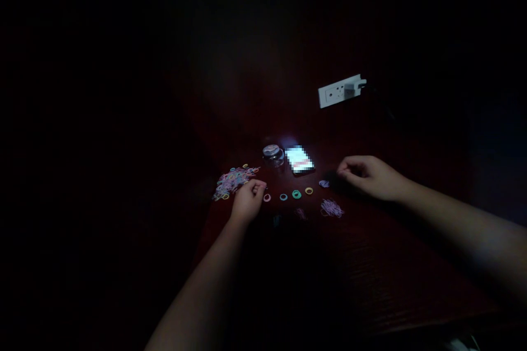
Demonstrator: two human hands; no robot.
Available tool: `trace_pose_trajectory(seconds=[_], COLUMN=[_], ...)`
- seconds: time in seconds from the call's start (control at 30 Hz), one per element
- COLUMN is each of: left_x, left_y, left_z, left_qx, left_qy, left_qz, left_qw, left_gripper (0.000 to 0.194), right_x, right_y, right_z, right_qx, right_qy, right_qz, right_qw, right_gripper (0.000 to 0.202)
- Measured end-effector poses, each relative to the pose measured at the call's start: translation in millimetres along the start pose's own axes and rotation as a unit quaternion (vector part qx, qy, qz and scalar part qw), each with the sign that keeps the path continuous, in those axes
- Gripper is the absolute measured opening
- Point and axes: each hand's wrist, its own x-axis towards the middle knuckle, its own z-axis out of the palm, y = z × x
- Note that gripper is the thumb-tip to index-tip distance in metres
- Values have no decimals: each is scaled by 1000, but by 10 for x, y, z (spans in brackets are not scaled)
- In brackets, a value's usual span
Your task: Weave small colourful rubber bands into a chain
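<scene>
My left hand [249, 201] is closed at the right edge of a mixed pile of small coloured bands [234, 180]; what its fingers pinch is too small to name. A row runs to its right: a pink ring [267, 197], a blue ring [284, 197], a green ring [296, 194], a yellow ring [309, 191] and a small purple bunch [324, 184]. Beyond that bunch, my right hand [364, 175] is closed just above the table, its fingertips curled together; anything in them is hidden. Nearer me lies a purple heap of bands [331, 208].
A lidded round jar [273, 154] stands behind the row, beside a lit phone [300, 159]. Farther back is a white power socket [340, 91] with a plug in it. The dark red table [382, 263] fades into darkness around them.
</scene>
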Motion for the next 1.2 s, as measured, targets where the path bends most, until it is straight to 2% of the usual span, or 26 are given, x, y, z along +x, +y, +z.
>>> trace_pose_trajectory(seconds=[0.13, 0.27, 0.53, 0.7, 0.87, 1.0, 1.2], left_x=[1, -3, -155, -263, -342, -359, -349], left_y=[1, 25, 386, 642, 825, 853, 860], left_z=[23, 44, 71, 116, 143, 150, 154], left_qx=[-24, -62, -20, 24, 7, 4, 3], left_qy=[-1, -29, -46, -26, -33, -46, -38], left_qz=[9, 23, 166, 239, 308, 322, 333], left_qw=[1000, 997, 985, 970, 951, 945, 942], left_gripper=[16, 17, 12, 7, 9, 9, 7], right_x=[-2, 2, 16, -12, -78, -107, -120], right_y=[-6, -1, 2, -176, -451, -502, -481], right_z=[18, -8, 15, 111, 300, 378, 371], right_qx=[6, -3, -17, -65, -115, -118, -105], right_qy=[-9, 6, 10, -18, -64, -57, -57], right_qz=[0, 11, 8, -86, -184, -210, -210], right_qw=[1000, 1000, 1000, 994, 974, 969, 970], right_gripper=[20, 21, 16, 17, 16, 12, 11])
